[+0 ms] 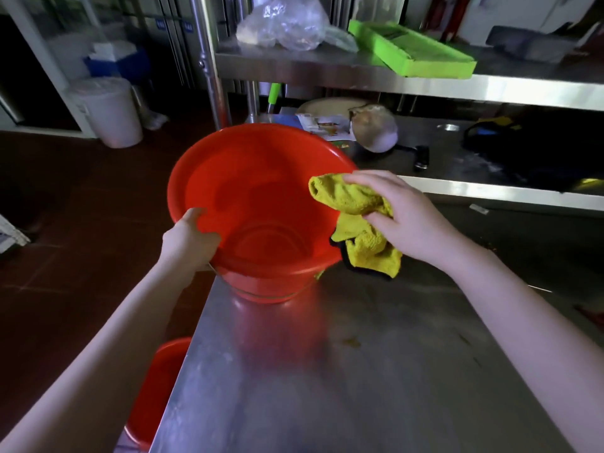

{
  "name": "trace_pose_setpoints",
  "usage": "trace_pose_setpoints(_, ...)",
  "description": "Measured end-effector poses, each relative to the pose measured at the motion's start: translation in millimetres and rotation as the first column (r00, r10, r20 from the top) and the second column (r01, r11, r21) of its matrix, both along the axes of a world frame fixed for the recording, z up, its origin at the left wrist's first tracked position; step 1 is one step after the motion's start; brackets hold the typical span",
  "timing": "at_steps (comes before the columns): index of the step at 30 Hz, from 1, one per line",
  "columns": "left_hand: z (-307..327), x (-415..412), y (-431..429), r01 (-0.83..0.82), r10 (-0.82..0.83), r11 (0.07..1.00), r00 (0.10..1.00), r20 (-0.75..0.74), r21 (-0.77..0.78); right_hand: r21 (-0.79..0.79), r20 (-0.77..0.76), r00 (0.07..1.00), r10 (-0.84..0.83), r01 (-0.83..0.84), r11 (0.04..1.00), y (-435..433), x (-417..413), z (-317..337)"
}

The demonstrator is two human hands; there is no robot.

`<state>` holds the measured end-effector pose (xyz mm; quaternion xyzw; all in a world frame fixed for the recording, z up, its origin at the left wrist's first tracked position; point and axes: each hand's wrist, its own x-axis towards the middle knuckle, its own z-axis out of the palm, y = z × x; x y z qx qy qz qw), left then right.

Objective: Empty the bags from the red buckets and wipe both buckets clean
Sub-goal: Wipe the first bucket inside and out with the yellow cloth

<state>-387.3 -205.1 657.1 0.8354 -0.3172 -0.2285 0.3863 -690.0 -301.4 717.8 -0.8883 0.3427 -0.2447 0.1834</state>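
A red bucket [248, 191] stands on the left end of the steel table [359, 371], tilted toward me, its inside bare. My left hand [188, 238] grips its near-left rim, thumb inside. My right hand [402, 217] holds a bunched yellow cloth [351, 197] at the bucket's right rim; the cloth's black-edged tail hangs down outside the bucket. A second red bucket [157, 387] sits lower at the table's left edge, only partly in view.
A steel shelf [425, 83] above the table carries a clear plastic bag [284, 24] and a green tray [411, 50]. Further back on the table lie a pale round bundle [376, 129], papers and dark items. A white bin [109, 109] stands on the red floor.
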Motion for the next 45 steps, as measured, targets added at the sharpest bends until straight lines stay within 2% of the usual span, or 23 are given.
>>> trace_pose_setpoints(3, 2.7, -1.6, 3.8, -0.095, 0.082, 0.994, 0.978, -0.191, -0.059, 0.024, -0.006, 1.000, -0.020, 0.020, 1.000, 3.4, -3.7, -17.9)
trace_pose_setpoints(5, 2.7, -4.4, 15.7, -0.064, 0.055, 0.997, 0.977, -0.205, -0.038, 0.062, 0.011, 0.999, -0.034, 0.033, 0.998, 5.4, -3.3, -30.8)
trace_pose_setpoints(7, -2.4, -8.1, 36.0, 0.054, -0.049, 0.996, 0.997, -0.066, 0.071, 0.095, 0.027, 0.999, -0.041, 0.038, 0.995, 7.1, -3.4, -42.6)
trace_pose_setpoints(9, -11.7, -11.5, 59.3, 0.090, -0.148, 0.973, 0.950, 0.276, 0.211, 0.114, 0.046, 0.997, -0.060, 0.055, 0.992, 7.9, -4.5, -50.6)
trace_pose_setpoints(11, -18.4, -15.8, 78.1, 0.107, -0.176, 0.984, 0.742, 0.647, 0.145, 0.128, 0.068, 0.994, -0.090, 0.081, 0.988, 8.2, -6.1, -53.9)
trace_pose_setpoints(12, -20.3, -18.1, 83.0, 0.200, -0.207, 0.974, 0.619, 0.758, 0.102, 0.134, 0.076, 0.992, -0.105, 0.094, 0.987, 8.6, -6.8, -54.5)
trace_pose_setpoints(14, -22.8, -18.0, 80.8, 0.406, -0.332, 0.900, 0.397, 0.856, 0.160, 0.150, 0.084, 0.989, -0.122, 0.109, 0.983, 10.2, -7.8, -54.5)
trace_pose_setpoints(15, -23.1, -16.8, 75.3, 0.464, -0.396, 0.858, 0.321, 0.860, 0.222, 0.161, 0.085, 0.988, -0.127, 0.112, 0.981, 11.3, -8.3, -54.2)
trace_pose_setpoints(20, -3.6, -14.4, 45.9, 0.606, -0.485, 0.722, 0.099, 0.869, 0.334, 0.255, 0.118, 0.982, -0.150, 0.116, 0.960, 20.2, -18.9, -53.2)
trace_pose_setpoints(22, 6.6, -19.7, 37.5, 0.617, -0.482, 0.712, 0.082, 0.872, 0.336, 0.279, 0.136, 0.975, -0.175, 0.132, 0.951, 22.3, -28.7, -51.3)
trace_pose_setpoints(24, 14.7, -25.3, 27.7, 0.610, -0.418, 0.754, 0.162, 0.894, 0.242, 0.298, 0.163, 0.963, -0.216, 0.160, 0.941, 22.8, -40.9, -46.2)
trace_pose_setpoints(28, 40.6, -25.4, 6.2, 0.427, -0.270, 0.903, 0.496, 0.825, 0.039, 0.310, 0.279, 0.918, -0.283, 0.193, 0.931, 24.6, -56.5, -26.2)
trace_pose_setpoints(31, 51.2, -12.8, 2.1, 0.264, -0.163, 0.962, 0.756, 0.634, -0.068, 0.287, 0.351, 0.898, -0.266, 0.167, 0.943, 27.2, -46.2, -8.4)
trace_pose_setpoints(33, 49.2, -5.8, 6.6, 0.207, -0.134, 0.974, 0.853, 0.505, -0.093, 0.257, 0.376, 0.899, -0.225, 0.132, 0.957, 29.7, -26.1, 0.2)
trace_pose_setpoints(37, 36.4, 3.9, 21.0, 0.107, -0.052, 0.985, 0.932, 0.359, -0.135, 0.108, 0.283, 0.957, -0.066, 0.036, 0.993, 36.9, 42.8, -0.2)
trace_pose_setpoints(41, 24.1, 6.1, 36.1, 0.039, -0.002, 0.986, 0.974, 0.225, -0.161, 0.108, 0.138, 0.984, 0.112, -0.127, 0.986, 62.0, 115.8, -23.9)
trace_pose_setpoints(45, 0.7, -2.2, 51.5, 0.007, 0.001, 0.977, 0.999, 0.040, -0.214, -0.044, 0.076, 0.984, 0.164, -0.161, 0.986, 81.4, 157.1, -47.0)
